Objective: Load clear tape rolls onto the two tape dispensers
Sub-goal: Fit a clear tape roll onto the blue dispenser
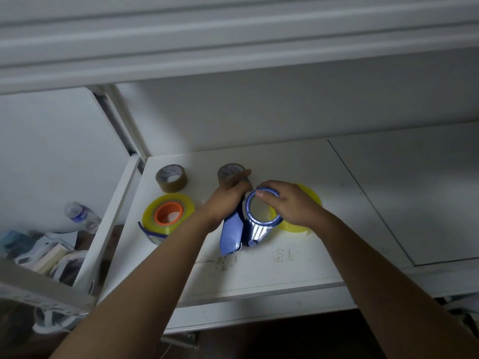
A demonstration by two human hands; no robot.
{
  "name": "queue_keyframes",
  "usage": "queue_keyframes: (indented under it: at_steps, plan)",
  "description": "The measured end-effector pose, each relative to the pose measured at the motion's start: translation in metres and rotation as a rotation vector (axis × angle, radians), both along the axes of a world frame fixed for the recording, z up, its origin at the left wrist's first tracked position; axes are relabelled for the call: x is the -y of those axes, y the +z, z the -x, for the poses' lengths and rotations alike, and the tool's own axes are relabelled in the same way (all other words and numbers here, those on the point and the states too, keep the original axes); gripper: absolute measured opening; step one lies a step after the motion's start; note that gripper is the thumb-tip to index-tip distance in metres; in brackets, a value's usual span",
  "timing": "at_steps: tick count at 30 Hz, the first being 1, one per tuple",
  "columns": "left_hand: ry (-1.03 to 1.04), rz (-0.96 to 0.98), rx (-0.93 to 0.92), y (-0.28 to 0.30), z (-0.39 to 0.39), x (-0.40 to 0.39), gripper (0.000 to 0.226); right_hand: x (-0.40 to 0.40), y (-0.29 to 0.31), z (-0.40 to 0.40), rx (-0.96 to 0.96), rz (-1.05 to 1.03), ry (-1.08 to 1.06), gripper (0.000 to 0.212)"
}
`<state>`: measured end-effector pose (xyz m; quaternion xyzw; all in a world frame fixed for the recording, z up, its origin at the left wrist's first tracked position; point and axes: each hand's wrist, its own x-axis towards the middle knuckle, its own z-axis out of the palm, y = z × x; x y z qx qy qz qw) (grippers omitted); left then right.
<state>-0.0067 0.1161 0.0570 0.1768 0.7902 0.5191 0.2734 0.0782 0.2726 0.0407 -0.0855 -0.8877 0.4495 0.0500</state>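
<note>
A blue tape dispenser (241,229) lies on the white desk (298,268) in the middle. My left hand (228,198) grips its handle end. My right hand (287,200) holds the dispenser's blue round hub ring (261,211) from above. Under my right hand lies a yellowish clear tape roll (309,195), partly hidden. To the left, another clear tape roll (168,212) sits on an orange hub of a second dispenser, whose blue edge (151,233) pokes out below it.
Two brown tape rolls (171,178) (229,171) stand at the back of the desk. A plastic bottle (80,215) and clutter (46,252) lie on the lower left. A shelf (233,47) overhangs the desk.
</note>
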Motion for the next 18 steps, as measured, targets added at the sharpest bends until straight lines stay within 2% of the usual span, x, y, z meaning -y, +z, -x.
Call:
queue_keyframes:
  at_steps: [1, 3, 6, 10, 15, 18]
  plan:
    - [0.021, -0.064, 0.069, -0.001, -0.001, 0.001, 0.033, 0.002, 0.000, 0.000, -0.016, -0.002, 0.000, 0.014]
    - [0.093, -0.139, 0.065, -0.001, -0.001, 0.001, 0.027, 0.003, 0.000, -0.001, -0.052, 0.006, -0.043, 0.018]
    - [0.124, -0.123, -0.020, 0.001, -0.003, 0.000, 0.028, 0.004, -0.003, -0.001, -0.060, -0.020, -0.079, 0.026]
    - [0.131, -0.139, -0.020, 0.004, -0.001, -0.006, 0.034, 0.000, 0.000, -0.003, -0.031, -0.039, -0.123, 0.033]
    - [0.120, -0.155, -0.047, 0.001, -0.003, -0.013, 0.030, -0.001, 0.003, -0.006, -0.022, -0.072, -0.127, 0.036]
    - [0.283, -0.149, 0.014, -0.002, 0.009, -0.005, 0.030, -0.005, 0.007, -0.013, -0.102, -0.100, -0.201, 0.032]
